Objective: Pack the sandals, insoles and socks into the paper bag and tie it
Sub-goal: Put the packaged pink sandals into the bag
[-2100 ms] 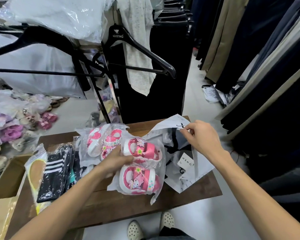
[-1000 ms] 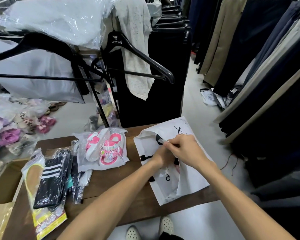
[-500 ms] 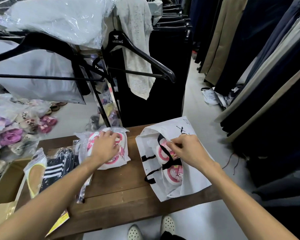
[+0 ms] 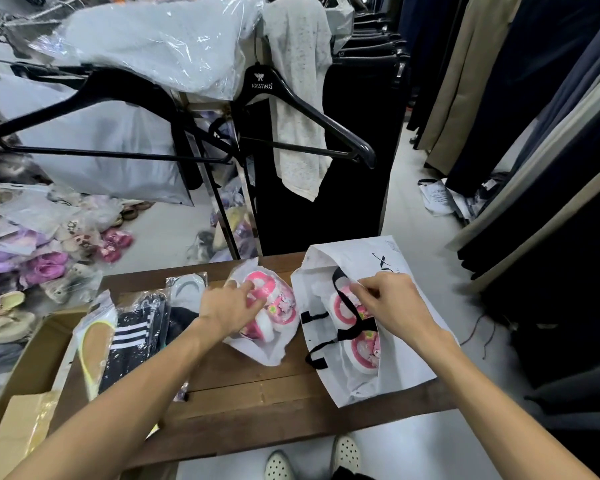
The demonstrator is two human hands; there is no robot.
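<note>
While the first pair sits inside: the paper bag (image 4: 406, 344) lies open on the tabletop (image 4: 257, 403), one wrapped pair of sandals (image 4: 357, 327) already in its mouth.
Just changed: half a second ago the left hand (image 4: 227, 308) only rested on the second sandal pack (image 4: 269, 311); now that pack has slid closer to the bag.
Left hand: fingers curled round the pack, gripping it.
Right hand (image 4: 390, 306): pinching the bag's upper edge, holding the mouth open.
Waiting: socks (image 4: 132, 344) and insoles (image 4: 96, 344) at the left, untouched.
Meaning: second pair likely goes in next; tying is far off.
</note>
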